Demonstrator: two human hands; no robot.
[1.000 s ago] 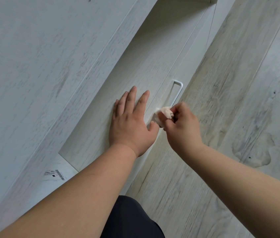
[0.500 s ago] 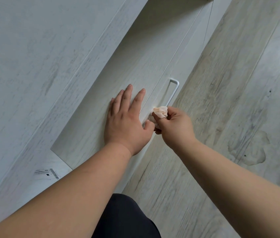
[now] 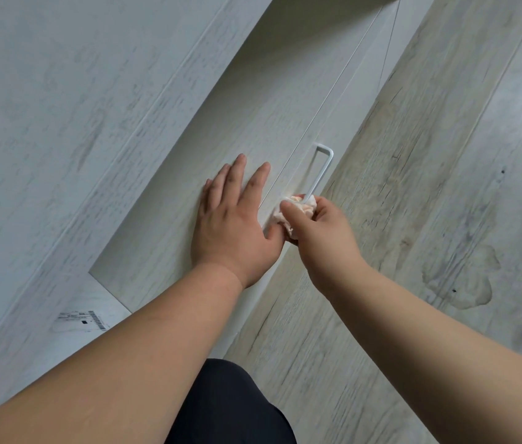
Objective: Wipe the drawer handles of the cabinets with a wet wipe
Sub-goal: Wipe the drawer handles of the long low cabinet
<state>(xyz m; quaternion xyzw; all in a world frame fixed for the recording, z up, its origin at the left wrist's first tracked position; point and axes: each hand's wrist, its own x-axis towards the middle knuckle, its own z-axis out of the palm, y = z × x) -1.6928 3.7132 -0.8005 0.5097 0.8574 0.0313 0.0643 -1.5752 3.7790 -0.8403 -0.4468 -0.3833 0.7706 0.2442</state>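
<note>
A crumpled white wet wipe with a faint pink tint [image 3: 298, 209] is held at the near end of a slim white U-shaped metal handle [image 3: 321, 174], where it is pressed against the bar. The wipe is gripped by the right hand [image 3: 320, 233], whose thumb and fingers are curled round it. The left hand [image 3: 234, 225] is laid flat on the pale wood-grain drawer front [image 3: 173, 200] just beside the handle, with its fingers straight and slightly spread and nothing held in it; its thumb lies close to the wipe. The drawer front is set beneath the overhanging edge of a light grey wood-grain cabinet top [image 3: 61, 123], on which a small barcode sticker [image 3: 82, 320] is seen near the lower left. To the right, a grey wood-effect plank floor [image 3: 413, 171] is visible, marked by an irregular pale stain [image 3: 458, 277]. A dark garment [image 3: 231, 408] is visible between the forearms.
</note>
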